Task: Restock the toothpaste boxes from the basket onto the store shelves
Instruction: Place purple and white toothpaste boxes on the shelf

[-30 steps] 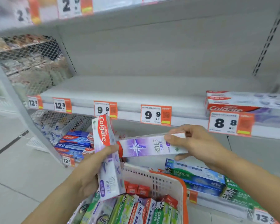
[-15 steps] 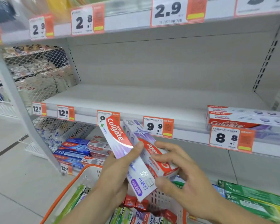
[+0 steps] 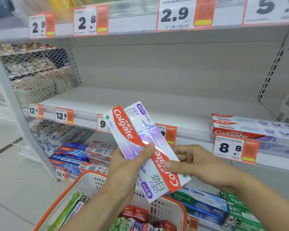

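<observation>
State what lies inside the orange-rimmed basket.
The basket holds toothpaste boxes: red ones and green ones. The forearms hide much of the rest.

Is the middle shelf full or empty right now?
Mostly empty: the middle shelf is bare except the stacked Colgate boxes at its right.

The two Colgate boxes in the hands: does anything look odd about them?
Yes. The two Colgate boxes lie side by side but head to tail: one logo reads upright, the other upside down. Left hand and right hand both hold them. No damage shows.
</observation>
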